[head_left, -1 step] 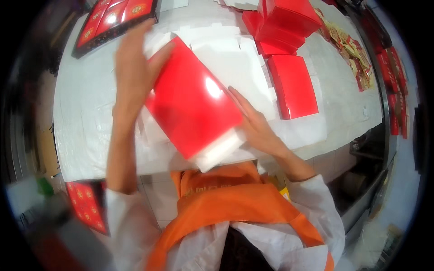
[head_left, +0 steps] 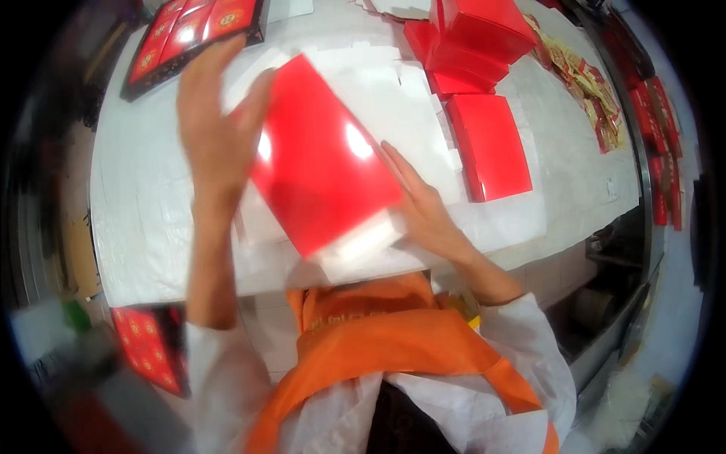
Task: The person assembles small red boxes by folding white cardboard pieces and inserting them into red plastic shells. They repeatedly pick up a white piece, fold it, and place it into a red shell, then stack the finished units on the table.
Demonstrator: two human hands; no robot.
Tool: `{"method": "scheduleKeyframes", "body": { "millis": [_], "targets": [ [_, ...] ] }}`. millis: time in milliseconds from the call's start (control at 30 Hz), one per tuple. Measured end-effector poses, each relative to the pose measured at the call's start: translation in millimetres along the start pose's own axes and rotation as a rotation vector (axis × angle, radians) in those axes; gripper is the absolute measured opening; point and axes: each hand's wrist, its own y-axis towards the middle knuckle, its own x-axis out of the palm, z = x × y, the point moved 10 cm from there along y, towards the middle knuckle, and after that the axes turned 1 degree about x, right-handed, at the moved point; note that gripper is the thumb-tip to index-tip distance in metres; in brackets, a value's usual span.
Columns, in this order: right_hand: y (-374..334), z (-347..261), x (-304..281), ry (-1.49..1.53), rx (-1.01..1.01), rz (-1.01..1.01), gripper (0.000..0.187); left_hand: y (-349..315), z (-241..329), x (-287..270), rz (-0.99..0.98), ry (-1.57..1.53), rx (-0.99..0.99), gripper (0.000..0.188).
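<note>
Right now you hold a glossy red box tilted between both hands above the white table, near its front edge and just ahead of your orange apron. Your left hand has its fingers spread and curled round the box's far left edge, gripping it; your right hand lies flat with fingers straight along the box's right side, pressing it rather than clenching. A white strip shows at the box's near end, either an inner part or an unclosed flap; I cannot tell which, nor whether anything is inside. Judging from how things lie, this box looks formed but not yet finished or set aside. To the far right a stack of red boxes sits piled, and one flat red box lies alone just near of it, so several pieces seem done already. White flat sheets lie under and beyond your hands, possibly blanks or liners yet to be used. At the far left a dark tray holds red packets side by side in its compartments, seemingly full. A second tray of red packets sits low at the near left, below the table edge. Along the right rim more red and gold packets lie loose in a row.
</note>
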Motion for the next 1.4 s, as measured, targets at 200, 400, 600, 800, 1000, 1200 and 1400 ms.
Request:
{"method": "scheduleKeyframes", "body": {
  "millis": [200, 400, 600, 800, 1000, 1200, 1400],
  "targets": [
    [28, -20, 1, 0.044, -0.131, 0.272, 0.049, -149, 73, 21, -0.355, -1.198, -1.047, 0.017],
    [12, -32, 31, 0.020, -0.207, 0.140, 0.050, -157, 56, 57, 0.225, -1.772, -1.463, 0.034],
    [12, -23, 46, 0.538, -0.036, -0.093, 0.052, -164, 37, 52, 0.253, -1.613, -1.399, 0.042],
    [24, -15, 34, 0.447, -0.011, 0.048, 0.055, -167, 40, 49, 0.049, -1.353, -1.247, 0.043],
    [19, -20, 32, 0.193, -0.056, 0.128, 0.053, -176, 41, 53, 0.033, -1.359, -1.302, 0.042],
    [23, -12, 31, 0.343, 0.020, 0.088, 0.053, -166, 36, 47, 0.005, -1.221, -1.207, 0.031],
    [21, -21, 30, 0.512, -0.045, 0.081, 0.049, -161, 37, 45, 0.022, -1.229, -1.206, 0.030]
  ]
}}
